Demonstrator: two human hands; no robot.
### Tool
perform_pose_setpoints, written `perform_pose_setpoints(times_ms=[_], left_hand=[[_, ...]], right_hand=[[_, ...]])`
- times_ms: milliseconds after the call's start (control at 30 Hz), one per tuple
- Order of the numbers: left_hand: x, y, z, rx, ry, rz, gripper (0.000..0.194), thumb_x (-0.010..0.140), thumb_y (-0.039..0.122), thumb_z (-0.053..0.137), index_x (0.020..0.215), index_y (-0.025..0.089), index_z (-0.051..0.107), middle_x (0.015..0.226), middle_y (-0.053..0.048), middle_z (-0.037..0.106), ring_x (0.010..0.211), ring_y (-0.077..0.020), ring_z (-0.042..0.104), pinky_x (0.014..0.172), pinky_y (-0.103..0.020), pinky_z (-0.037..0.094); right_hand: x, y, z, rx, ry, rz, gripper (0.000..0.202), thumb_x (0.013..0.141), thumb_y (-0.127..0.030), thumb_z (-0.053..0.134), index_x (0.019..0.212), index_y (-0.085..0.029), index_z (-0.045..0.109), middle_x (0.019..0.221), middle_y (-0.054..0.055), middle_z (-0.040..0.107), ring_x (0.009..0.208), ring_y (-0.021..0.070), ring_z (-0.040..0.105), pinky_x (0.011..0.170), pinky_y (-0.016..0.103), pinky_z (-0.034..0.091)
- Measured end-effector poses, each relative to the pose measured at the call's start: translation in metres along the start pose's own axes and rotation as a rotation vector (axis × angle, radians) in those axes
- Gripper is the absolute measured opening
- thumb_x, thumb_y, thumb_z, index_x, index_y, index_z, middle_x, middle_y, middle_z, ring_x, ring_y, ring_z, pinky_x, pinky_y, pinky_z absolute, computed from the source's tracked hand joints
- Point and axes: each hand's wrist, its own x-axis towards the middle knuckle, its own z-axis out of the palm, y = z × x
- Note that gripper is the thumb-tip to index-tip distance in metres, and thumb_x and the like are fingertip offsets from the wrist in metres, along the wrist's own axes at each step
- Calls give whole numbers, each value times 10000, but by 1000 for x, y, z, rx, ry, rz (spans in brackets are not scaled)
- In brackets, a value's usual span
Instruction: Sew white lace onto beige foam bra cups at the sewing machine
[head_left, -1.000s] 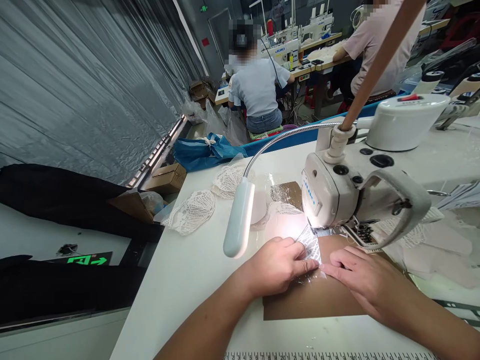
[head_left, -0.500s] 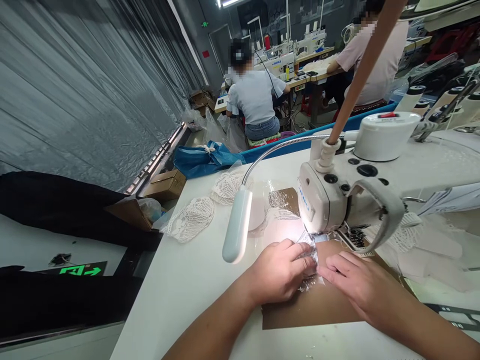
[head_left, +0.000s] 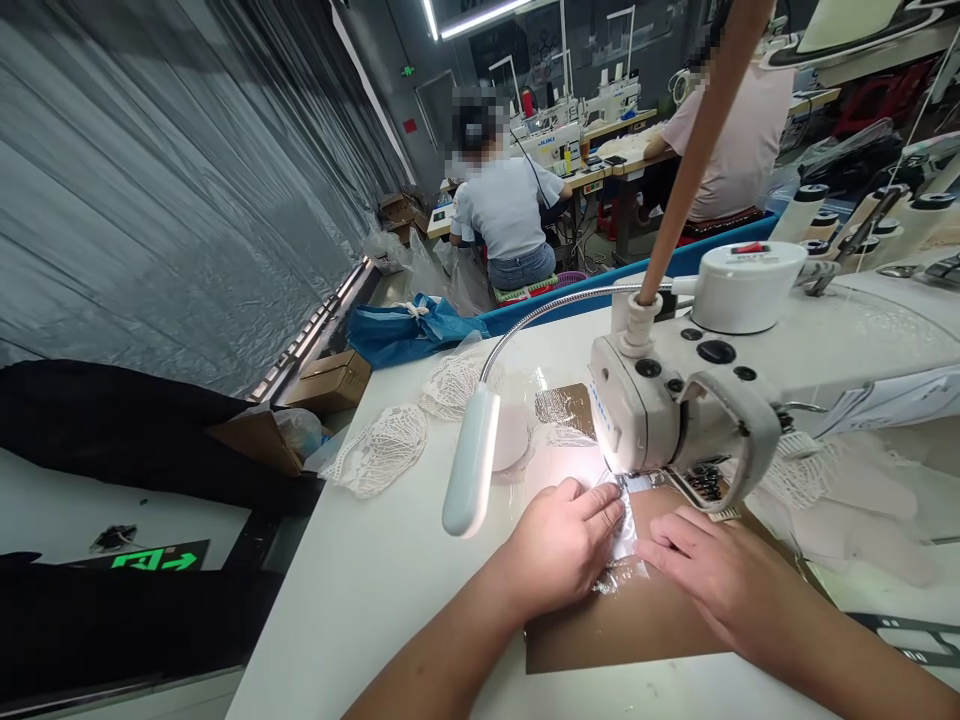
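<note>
A white sewing machine [head_left: 637,400] stands over a brown sheet [head_left: 630,630] on the white table. Under its needle area lies a small white lace piece [head_left: 624,535]. My left hand [head_left: 566,545] presses on this piece from the left, fingers together and pointing at the needle area. On the right, my right hand [head_left: 694,560] rests on the brown sheet, its fingers bent and fingertips at the piece's right edge. What lies under the fingers of both hands is partly hidden.
A lamp [head_left: 471,465] on a bendable neck hangs left of the machine. White lace pieces [head_left: 382,450] lie at the table's left. More pale fabric [head_left: 847,500] lies to the right. Two people sit at machines beyond a blue cloth edge.
The camera view has shifted slightly. My left fingers have drawn closer together, and more of the white piece shows between my hands. My right hand has hardly moved.
</note>
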Motion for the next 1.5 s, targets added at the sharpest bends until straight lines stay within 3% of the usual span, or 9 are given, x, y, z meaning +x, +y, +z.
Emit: perform_pose_setpoints(times_ms=[267,400,533,767,967,1167,1300,1400,1500], left_hand=[[3,-8,4,-28,17,4,421,925,238,409,1320,125,499,1372,-92,527,869,-236,521,743,-357,474],[2,-11,5,-66,29,24,389,944,241,392,1303,153,514,1366,-80,535,901,-233,526,770,-358,475],[3,-14,4,-73,36,31,383,936,226,402,1295,170,521,1369,-67,532,888,-225,520,768,-356,472],[8,-17,3,-68,78,-13,430,886,197,459,1313,169,509,1261,-115,587,839,-221,508,740,-346,455],[6,-15,1,-3,93,-85,377,921,250,428,1274,189,544,1150,-137,619,859,-231,516,717,-355,415],[7,-14,-2,11,129,-89,344,952,294,399,1238,189,560,1247,-122,579,1129,-284,471,897,-438,394],[5,-5,-14,32,29,-186,459,937,477,417,1258,172,540,1296,-127,544,1134,-316,482,884,-451,434],[0,5,-29,5,-95,-278,557,892,598,434,1202,159,579,1128,-123,620,956,-290,565,754,-396,491],[-4,13,-39,-36,-175,-302,524,892,602,425,1079,158,632,924,-97,643,795,-248,594,651,-346,488]], right_hand=[[12,0,-4,-137,70,32,449,675,2,413,1003,-204,641,845,43,638,607,152,512,533,288,284],[15,1,-2,-294,83,70,492,691,-1,424,1074,-222,642,969,46,677,531,138,491,514,306,291],[13,4,5,-432,56,130,525,672,-14,453,1088,-252,669,876,63,684,701,219,608,553,322,356],[15,8,5,-339,97,144,605,712,2,415,1180,-298,653,984,50,694,815,200,624,629,309,406],[17,5,-5,-277,96,112,557,705,10,393,1120,-239,669,914,41,688,580,140,540,537,287,339],[16,4,-7,-284,67,117,535,694,-18,414,1111,-254,652,842,29,682,518,137,500,520,299,305],[10,6,-4,-253,52,126,529,764,-17,376,1155,-260,636,983,42,696,604,153,568,584,304,381],[4,11,2,-259,101,124,496,817,-40,350,1165,-238,642,1073,80,695,783,202,637,681,339,450],[1,17,5,-262,139,103,482,822,-43,347,1155,-216,649,1050,94,708,905,241,652,752,383,481]])
